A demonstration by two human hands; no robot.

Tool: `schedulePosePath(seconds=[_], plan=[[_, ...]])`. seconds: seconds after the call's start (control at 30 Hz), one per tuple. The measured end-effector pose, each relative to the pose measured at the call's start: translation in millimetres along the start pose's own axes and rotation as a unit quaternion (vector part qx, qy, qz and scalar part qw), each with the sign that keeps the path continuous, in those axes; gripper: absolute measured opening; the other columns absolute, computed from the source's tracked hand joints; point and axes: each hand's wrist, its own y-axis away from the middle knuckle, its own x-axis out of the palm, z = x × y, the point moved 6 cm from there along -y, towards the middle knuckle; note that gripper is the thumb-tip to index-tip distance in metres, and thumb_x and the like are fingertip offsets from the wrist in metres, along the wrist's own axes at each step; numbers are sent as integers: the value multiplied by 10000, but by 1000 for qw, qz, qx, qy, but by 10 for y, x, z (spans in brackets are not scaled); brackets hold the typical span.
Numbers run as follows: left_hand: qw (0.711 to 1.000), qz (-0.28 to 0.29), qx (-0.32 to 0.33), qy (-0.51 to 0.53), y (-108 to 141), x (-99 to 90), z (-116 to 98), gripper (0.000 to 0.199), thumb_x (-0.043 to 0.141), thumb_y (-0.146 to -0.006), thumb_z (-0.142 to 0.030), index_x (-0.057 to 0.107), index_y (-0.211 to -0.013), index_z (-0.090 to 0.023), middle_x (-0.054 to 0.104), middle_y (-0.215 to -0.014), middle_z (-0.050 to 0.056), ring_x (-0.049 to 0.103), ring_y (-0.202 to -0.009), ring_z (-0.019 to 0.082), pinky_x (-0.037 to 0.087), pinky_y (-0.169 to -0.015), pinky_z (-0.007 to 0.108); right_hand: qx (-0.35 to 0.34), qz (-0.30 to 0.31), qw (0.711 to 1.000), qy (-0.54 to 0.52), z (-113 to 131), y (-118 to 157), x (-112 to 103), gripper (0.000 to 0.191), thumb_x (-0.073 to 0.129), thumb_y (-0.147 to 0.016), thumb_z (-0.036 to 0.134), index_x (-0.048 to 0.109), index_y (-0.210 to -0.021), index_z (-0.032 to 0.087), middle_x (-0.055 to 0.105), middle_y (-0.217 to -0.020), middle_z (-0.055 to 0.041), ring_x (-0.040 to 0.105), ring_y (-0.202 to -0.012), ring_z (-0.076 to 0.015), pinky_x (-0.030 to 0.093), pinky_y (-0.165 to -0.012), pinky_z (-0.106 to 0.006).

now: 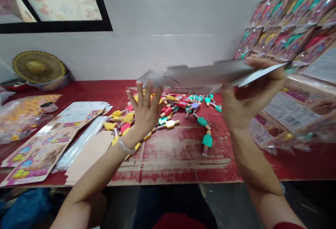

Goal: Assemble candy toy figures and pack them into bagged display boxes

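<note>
Now your right fingers point(228, 97) pinch one end of the thin, grey, card-like sheet point(204, 76), raised before the back edge of the red surface point(178, 152); your spread left fingers point(147, 96) clasp nothing, so it could sag.

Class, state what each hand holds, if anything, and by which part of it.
The right hand grips a blurred flat grey piece by its right end; the left hand is open, any contact unclear.
</note>
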Motion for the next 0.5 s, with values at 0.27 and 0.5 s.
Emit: schedulePosePath(seconds=[0.27, 0.5], plan=[[976, 25, 97, 194, 396, 114, -287, 213, 569, -942, -173, 447, -1095, -256, 705, -809, -53, 634, -652, 109, 448, -795, 312, 35, 136, 990, 26, -46, 664, -141, 524, 705, -790, 281, 530, -1283, 312, 586, -1352, -45, 428, -1389, -315, 323, -1176, -574], [934, 273, -35, 228, 423, 356, -350, 195, 526, -967, -327, 641, -1099, -240, 736, -978, 40, 674, -905, 223, 511, -770, 320, 118, 204, 970, -54, -230, 901, -357, 619, 640, -808, 632, 575, -1321, 292, 534, -1440, -67, 380, -1415, -347, 350, -1151, -549]])
